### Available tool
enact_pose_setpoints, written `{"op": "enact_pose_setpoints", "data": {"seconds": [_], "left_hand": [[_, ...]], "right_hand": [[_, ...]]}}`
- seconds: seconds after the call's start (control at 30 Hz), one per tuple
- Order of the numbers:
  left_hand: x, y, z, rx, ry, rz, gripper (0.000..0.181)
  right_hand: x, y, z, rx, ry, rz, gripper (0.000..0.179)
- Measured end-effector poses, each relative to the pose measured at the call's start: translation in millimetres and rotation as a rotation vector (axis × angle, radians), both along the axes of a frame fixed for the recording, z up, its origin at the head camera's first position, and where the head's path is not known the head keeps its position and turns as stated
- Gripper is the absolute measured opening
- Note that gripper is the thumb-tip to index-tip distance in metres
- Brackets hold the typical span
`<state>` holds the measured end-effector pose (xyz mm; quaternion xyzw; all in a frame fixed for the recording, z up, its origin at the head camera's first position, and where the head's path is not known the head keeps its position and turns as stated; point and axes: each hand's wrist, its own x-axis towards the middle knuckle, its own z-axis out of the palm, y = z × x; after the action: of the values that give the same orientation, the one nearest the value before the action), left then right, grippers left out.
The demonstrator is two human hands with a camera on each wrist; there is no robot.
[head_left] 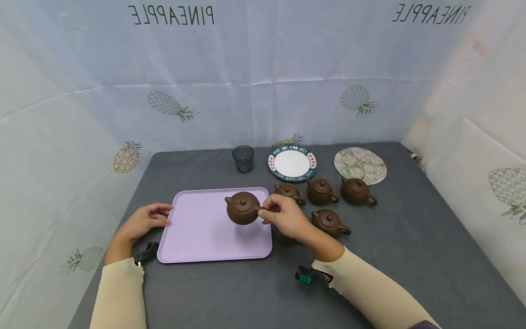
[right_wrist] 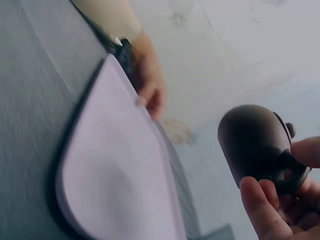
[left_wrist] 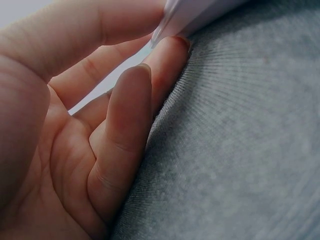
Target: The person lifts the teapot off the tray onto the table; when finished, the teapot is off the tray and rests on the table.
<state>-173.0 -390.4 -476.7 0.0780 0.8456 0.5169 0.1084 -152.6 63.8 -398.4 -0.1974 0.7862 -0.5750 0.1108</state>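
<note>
My right hand (head_left: pixel 285 217) pinches the handle of a small dark brown teapot (head_left: pixel 242 209), its spout pointing left. The teapot hangs over the right half of a lilac tray (head_left: pixel 193 237), whose surface carries a soft shadow. In the right wrist view, thumb and fingers close round the loop handle of the teapot (right_wrist: pixel 252 140). My left hand (head_left: pixel 141 223) lies at the tray's left edge, fingertips touching the rim. From the left wrist view, the fingers (left_wrist: pixel 125 110) rest low against the grey cloth, beside the tray rim (left_wrist: pixel 172 22).
Several similar teapots (head_left: pixel 330 222) stand right of the tray, one partly hidden beneath my right hand. Behind them lie a green-rimmed plate (head_left: pixel 292 163) and a round patterned mat (head_left: pixel 360 165). A dark glass (head_left: pixel 243 158) stands beyond the tray. A pineapple-print curtain (head_left: pixel 246 109) encloses the table.
</note>
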Motion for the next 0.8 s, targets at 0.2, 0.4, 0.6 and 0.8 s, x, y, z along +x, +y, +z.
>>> {"op": "enact_pose_setpoints", "data": {"seconds": [0.2,0.4,0.6,0.8], "left_hand": [[-0.1,0.0,-0.1,0.002,-0.001,0.007,0.053],[-0.8,-0.3,-0.6,-0.008,0.009,0.003,0.052],[-0.7,-0.4,-1.2,-0.005,0.004,0.004,0.053],[0.0,-0.1,0.6,-0.012,-0.002,0.009,0.054]], "right_hand": [[-0.9,38.6,9.2,-0.021,0.031,-0.040,0.009],[-1.6,72.9,9.0,-0.060,0.031,-0.082,0.011],[0.0,108.9,10.1,-0.053,0.053,-0.143,0.013],[2.9,143.1,11.9,-0.039,0.092,-0.197,0.014]]}}
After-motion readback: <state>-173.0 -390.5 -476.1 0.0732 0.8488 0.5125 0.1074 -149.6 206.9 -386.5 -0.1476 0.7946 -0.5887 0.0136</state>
